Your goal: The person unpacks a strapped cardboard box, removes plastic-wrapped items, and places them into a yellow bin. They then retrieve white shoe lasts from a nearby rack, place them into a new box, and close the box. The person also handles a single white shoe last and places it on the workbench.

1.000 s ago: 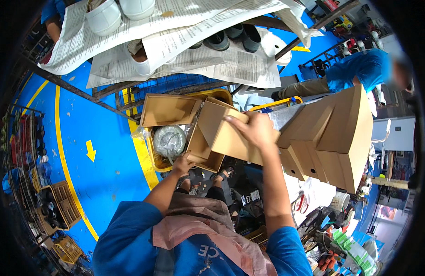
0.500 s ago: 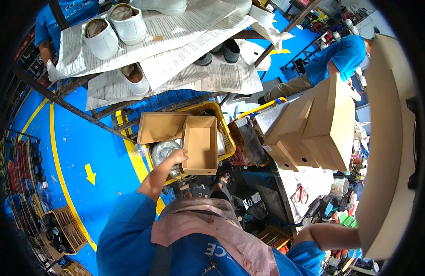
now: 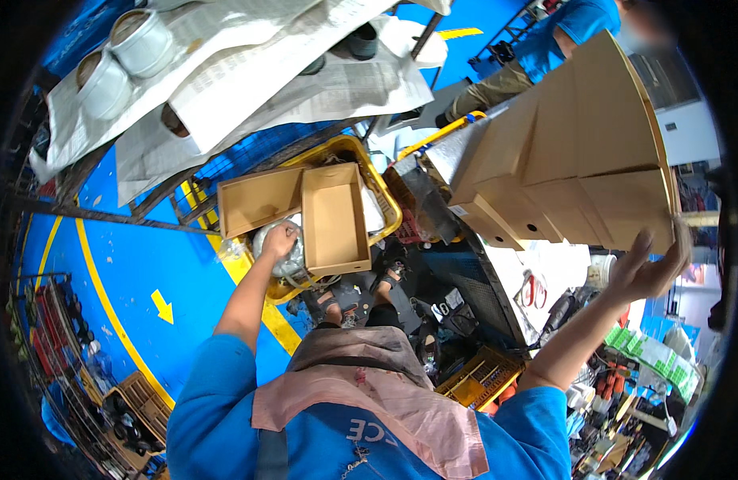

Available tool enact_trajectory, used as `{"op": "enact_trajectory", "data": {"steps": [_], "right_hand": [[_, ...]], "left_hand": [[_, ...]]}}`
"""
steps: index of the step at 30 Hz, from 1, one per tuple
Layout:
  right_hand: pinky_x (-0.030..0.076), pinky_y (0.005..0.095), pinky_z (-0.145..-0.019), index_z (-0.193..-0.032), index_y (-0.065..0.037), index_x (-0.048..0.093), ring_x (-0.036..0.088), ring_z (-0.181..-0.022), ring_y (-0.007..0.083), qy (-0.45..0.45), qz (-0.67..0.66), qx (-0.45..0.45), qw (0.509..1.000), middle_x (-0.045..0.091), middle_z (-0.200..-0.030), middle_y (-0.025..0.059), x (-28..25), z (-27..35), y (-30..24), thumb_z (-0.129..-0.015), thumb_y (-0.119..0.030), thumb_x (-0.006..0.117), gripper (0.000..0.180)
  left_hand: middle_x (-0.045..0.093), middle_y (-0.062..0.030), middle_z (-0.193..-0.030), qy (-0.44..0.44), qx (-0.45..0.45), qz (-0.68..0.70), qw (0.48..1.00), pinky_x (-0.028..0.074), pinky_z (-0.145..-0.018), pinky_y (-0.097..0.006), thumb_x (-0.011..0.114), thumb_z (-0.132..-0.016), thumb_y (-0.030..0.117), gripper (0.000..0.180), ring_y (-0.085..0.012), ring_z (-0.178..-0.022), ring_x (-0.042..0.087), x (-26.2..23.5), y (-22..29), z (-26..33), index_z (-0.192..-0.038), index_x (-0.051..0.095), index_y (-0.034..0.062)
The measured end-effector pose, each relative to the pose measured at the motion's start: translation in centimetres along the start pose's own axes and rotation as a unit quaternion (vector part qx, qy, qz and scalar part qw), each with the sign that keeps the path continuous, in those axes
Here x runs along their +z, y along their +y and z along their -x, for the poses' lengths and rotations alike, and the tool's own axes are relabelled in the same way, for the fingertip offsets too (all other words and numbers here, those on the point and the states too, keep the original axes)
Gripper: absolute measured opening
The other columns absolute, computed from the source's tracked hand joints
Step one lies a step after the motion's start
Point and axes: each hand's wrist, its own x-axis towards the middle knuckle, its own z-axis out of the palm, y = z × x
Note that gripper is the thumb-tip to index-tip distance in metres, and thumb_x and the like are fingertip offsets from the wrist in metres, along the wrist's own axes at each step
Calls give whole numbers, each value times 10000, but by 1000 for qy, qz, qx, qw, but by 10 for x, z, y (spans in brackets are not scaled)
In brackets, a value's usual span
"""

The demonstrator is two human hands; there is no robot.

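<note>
My right hand (image 3: 649,272) is at the near right corner of a stack of brown cardboard boxes (image 3: 593,152). Its thumb and fingers are apart, the fingers slightly blurred, and I cannot tell if they touch the cardboard. My left hand (image 3: 281,239) has its fingers curled together over a round, translucent plastic-looking bundle (image 3: 267,240); whatever is between the fingers is hidden. Just right of it an open, shallow cardboard box (image 3: 335,220) rests over a yellow crate (image 3: 394,210). Another open cardboard box piece (image 3: 261,200) lies tilted beside it.
A rack with paper-lined shelves (image 3: 329,104) holds white shoes (image 3: 141,44) and dark shoes. The box stack stands on a workbench (image 3: 505,280) with red-handled scissors (image 3: 534,290). A co-worker in blue (image 3: 557,40) is beyond. An orange-yellow basket (image 3: 482,378) sits near my right side.
A large cardboard box that my right hand held up at the far right is now against the stack, and the hand shows free. My left hand has come off the open box's edge, slightly leftward.
</note>
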Motion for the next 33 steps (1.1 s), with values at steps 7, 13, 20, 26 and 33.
{"op": "enact_trajectory", "data": {"steps": [7, 13, 20, 26, 33], "right_hand": [[299, 311, -384, -474, -80, 371, 381, -411, 201, -244, -270, 117, 924, 392, -451, 48, 8, 182, -64, -643, -16, 670, 349], [436, 365, -685, -842, -29, 557, 519, -782, 306, -310, 80, 362, 876, 562, -816, 131, -4, 299, 32, -721, -127, 624, 170], [384, 475, -851, -807, -36, 617, 538, -965, 315, -597, 67, 234, 764, 604, -959, 157, 4, 366, 101, -660, -142, 587, 184], [446, 393, -651, -623, -44, 565, 561, -642, 313, -466, -55, 283, 836, 580, -634, 124, -8, 350, 145, -636, -88, 590, 52], [427, 380, -627, -613, -57, 582, 553, -622, 289, -487, -160, 177, 840, 585, -638, 119, -24, 349, 176, -590, -158, 703, 159]], "left_hand": [[580, -80, -834, 79, 503, -112, 853, 422, -776, -352, 639, -714, 206, 145, -268, -859, 526, 75, 74, 62, -760, 619, 70], [583, -71, -850, -69, 557, -47, 826, 440, -779, -348, 647, -708, 168, 137, -249, -867, 538, 104, 197, 107, -790, 615, 63], [582, -76, -856, -85, 710, 11, 698, 449, -769, -349, 635, -722, 158, 159, -243, -858, 549, 159, 368, 138, -825, 611, 39], [514, -155, -1040, 1, 711, -35, 703, 377, -918, -348, 612, -724, 113, 380, -273, -1037, 482, 228, 468, 152, -1065, 509, -20], [589, -114, -715, -16, 593, -70, 802, 464, -685, -385, 664, -655, 131, 257, -287, -734, 593, 281, 501, 115, -873, 559, 45]]}}
